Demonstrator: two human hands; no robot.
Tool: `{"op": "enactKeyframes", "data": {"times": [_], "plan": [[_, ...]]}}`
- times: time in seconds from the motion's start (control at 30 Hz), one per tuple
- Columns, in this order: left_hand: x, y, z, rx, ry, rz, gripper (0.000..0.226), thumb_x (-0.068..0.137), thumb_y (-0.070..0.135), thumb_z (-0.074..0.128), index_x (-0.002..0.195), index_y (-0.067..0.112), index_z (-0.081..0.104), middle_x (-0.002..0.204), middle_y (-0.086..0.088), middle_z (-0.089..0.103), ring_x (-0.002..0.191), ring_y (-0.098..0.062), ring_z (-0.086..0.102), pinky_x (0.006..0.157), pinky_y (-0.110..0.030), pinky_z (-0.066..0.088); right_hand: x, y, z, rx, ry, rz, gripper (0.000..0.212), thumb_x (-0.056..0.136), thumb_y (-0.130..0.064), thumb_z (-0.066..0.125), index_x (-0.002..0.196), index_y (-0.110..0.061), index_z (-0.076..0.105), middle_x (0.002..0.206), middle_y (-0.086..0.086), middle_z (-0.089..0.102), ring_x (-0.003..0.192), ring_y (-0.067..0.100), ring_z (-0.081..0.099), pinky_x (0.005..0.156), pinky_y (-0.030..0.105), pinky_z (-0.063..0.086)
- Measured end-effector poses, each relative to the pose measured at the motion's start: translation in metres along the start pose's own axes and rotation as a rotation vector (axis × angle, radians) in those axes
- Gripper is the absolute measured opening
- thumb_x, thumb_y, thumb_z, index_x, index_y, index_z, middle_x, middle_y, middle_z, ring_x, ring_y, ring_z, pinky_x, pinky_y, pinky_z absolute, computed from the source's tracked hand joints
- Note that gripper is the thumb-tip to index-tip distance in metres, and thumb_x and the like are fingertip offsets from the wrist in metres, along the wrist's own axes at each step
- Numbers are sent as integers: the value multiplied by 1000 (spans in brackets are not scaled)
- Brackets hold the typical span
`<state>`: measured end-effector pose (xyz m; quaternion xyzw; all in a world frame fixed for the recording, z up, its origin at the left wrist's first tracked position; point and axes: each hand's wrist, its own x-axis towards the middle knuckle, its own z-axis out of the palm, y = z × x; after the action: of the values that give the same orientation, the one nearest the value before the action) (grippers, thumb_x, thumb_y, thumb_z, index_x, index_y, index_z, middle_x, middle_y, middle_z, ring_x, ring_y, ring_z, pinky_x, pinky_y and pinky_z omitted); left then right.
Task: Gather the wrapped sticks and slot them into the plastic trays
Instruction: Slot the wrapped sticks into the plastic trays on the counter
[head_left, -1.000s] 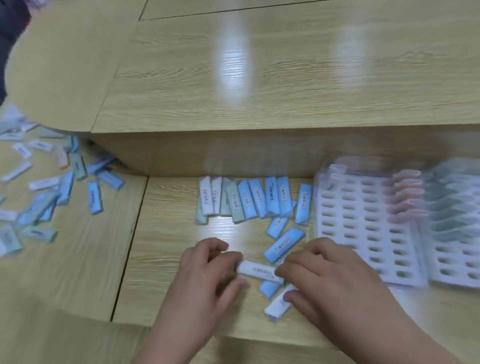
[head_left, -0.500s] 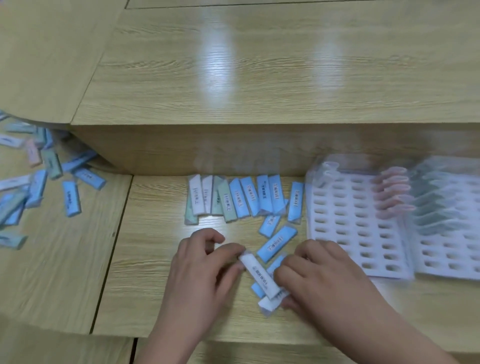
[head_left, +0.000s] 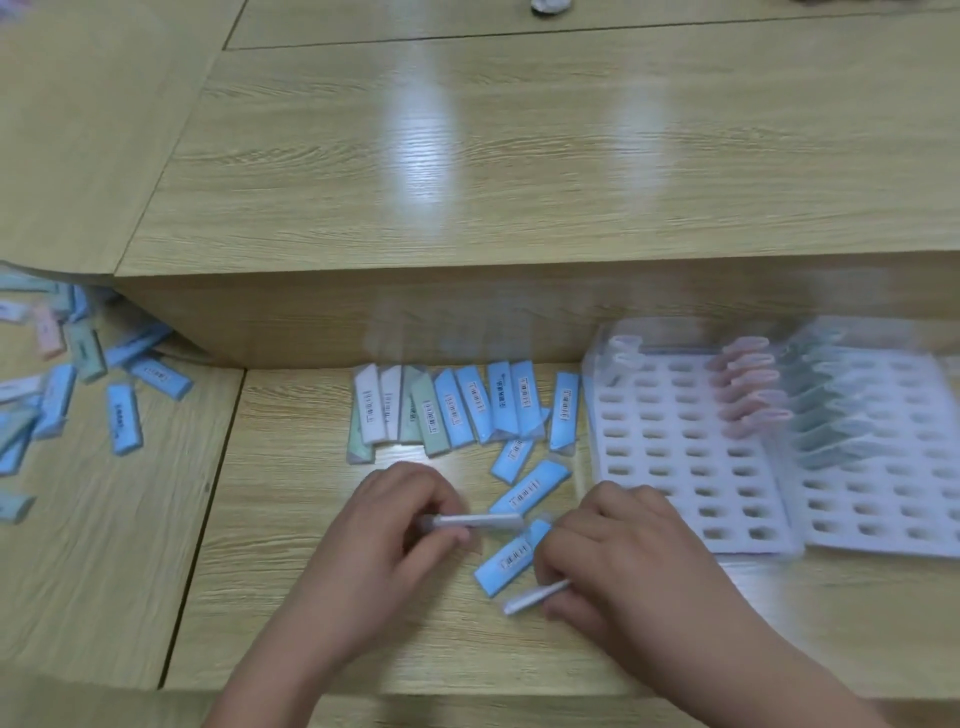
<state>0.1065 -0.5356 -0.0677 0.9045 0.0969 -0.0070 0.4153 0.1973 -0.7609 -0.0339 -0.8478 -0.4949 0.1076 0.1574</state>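
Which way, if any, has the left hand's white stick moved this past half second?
Yes: the white stick swung from slanted to level, its right end rising toward the blue stick above it.

A row of wrapped sticks (head_left: 453, 410) is laid mid-frame on the worktop (head_left: 291, 519); plastic trays (head_left: 670, 499) are set to its right, loose sticks (head_left: 123, 418) scattered at far left.

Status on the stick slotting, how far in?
Early. Done: one column of pink sticks and one of green sticks stand in the trays; most slots are empty. In hand: left hand pinches a white stick, right hand holds a second white stick. Left: the lined-up row by the ledge and the scattered pile on the left.
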Motion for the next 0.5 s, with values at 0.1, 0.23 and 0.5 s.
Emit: {"op": "enactKeyframes", "data": {"times": [0.1,0.23,0.5], "plan": [[4,11,-6,-256,100,-103,32,76,55,67,94,29,66,75,3,65,64,-20,56,58,-29,44,-8,4,-13,441,95,121,15,77,-48,73,84,-38,64,82,-22,62,84,3,55,73,14,39],[19,42,-8,-384,174,-37,27,77,48,70,93,27,69,76,7,66,65,-12,58,57,-22,47,-13,21,-34,661,353,290,12,74,-47,71,84,-42,64,78,-15,62,67,4,55,62,8,39],[64,100,20,-245,241,52,11,91,28,71,93,38,70,93,15,64,83,-7,63,64,-11,45,9,66,-48,666,598,571,23,87,-15,73,81,-36,68,78,-23,70,76,-8,66,63,1,42]]}}
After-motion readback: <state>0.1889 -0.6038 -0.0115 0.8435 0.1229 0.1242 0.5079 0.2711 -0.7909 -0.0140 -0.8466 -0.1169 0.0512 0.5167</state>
